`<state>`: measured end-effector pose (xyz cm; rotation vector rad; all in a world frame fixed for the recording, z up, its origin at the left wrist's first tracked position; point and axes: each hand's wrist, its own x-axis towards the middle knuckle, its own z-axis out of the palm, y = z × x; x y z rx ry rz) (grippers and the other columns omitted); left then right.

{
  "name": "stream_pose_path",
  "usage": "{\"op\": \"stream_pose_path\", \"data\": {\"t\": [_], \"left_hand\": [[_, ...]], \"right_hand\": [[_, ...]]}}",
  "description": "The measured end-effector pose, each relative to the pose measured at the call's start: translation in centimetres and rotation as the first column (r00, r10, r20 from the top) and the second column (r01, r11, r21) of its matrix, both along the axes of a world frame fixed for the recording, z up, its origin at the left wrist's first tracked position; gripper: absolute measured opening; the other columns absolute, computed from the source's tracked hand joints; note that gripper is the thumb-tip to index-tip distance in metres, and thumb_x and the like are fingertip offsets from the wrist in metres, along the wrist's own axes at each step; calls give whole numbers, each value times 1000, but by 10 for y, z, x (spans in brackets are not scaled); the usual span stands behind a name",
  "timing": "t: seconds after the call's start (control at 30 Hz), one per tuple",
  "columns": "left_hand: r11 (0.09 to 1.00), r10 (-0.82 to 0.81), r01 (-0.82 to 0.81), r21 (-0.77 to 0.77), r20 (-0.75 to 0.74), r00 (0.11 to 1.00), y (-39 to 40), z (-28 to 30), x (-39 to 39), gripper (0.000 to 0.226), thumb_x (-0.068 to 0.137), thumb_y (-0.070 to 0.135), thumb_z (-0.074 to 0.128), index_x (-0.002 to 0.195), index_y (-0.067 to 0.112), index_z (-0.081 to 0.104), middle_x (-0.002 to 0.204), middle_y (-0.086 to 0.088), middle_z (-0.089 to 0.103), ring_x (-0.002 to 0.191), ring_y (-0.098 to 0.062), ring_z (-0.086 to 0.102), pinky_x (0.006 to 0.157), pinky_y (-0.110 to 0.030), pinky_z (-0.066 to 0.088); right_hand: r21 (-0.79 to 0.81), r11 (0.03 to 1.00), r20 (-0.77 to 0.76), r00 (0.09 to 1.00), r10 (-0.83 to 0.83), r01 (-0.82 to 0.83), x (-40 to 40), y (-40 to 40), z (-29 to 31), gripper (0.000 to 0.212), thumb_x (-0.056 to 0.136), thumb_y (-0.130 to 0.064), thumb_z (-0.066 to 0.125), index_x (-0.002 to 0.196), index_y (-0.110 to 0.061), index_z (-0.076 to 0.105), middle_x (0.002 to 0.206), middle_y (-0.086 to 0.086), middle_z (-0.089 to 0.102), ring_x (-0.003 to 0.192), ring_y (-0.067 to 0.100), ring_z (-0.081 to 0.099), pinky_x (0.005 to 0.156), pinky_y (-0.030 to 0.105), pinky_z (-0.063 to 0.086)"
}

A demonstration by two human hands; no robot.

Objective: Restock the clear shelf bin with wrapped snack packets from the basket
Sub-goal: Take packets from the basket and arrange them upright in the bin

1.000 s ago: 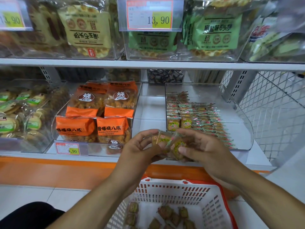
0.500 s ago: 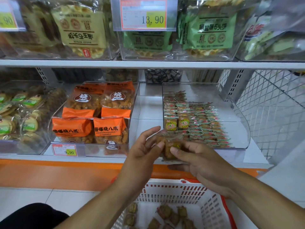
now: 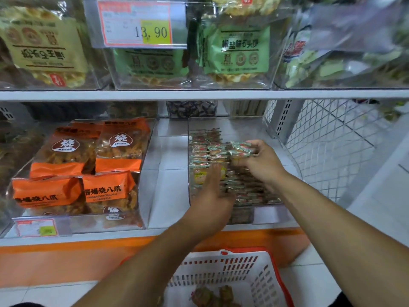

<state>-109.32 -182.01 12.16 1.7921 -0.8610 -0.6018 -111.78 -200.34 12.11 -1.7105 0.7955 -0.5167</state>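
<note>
Reaching: both hands were inside the clear shelf bin on the lower shelf, seen from above by a head-worn camera.
Right hand: the right hand was over the middle of the bin, fingers curled around a small cluster of wrapped snack packets, probably held low so they could be set down onto the rows rather than dropped.
Left hand: the left hand reached over the bin's front edge with fingers straight and relaxed, grasping nothing, its fingertips lying against the front packets, apparently to steady that row.
Bin contents: rows of small green and red packets filled the left and middle of the bin; the right part and the back showed bare floor.
Basket: a white basket with a red rim sat directly below the arms, close to the shelf for short reaches; a few brown wrapped packets lay in its bottom.
Neighbours: orange snack bags filled the bin to the left, and a price tag hung on the shelf above.
Progress: restocking looked partly done, judging by the packets left in the basket.
</note>
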Motion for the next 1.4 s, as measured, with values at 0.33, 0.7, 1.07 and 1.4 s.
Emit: {"op": "stream_pose_path", "data": {"t": [0.33,0.7,1.07,1.4], "left_hand": [[981,165,-130,146,-265,950,-24,0,19,44,93,20,68,135,25,54,122,3,69,109,-18,64,88,-32,52],[985,135,-170,-1,-606,784,-26,-10,31,45,77,22,71,122,19,68,117,-2,75,117,-26,65,110,-50,45],[983,138,-186,-4,-655,743,-24,-12,30,50,74,30,73,123,22,68,121,0,73,120,-26,63,112,-50,43],[978,161,-208,1,-638,753,-15,-6,24,38,86,23,73,123,21,66,117,-1,75,114,-26,67,106,-50,49]], "right_hand": [[-228,965,-281,958,64,-132,76,-66,2,47,75,-5,83,111,-18,55,103,0,67,82,12,63,61,21,50],[-373,900,-367,927,78,-224,93,-69,-4,71,86,-1,74,148,-22,45,146,6,52,114,27,60,78,25,49],[-472,827,-464,884,62,-305,106,-60,-10,57,95,-5,50,149,-21,41,148,13,49,121,35,57,82,35,47],[-443,871,-425,905,6,-214,90,-57,-9,78,92,-10,67,156,-14,22,141,21,53,119,38,57,80,29,42]]}}
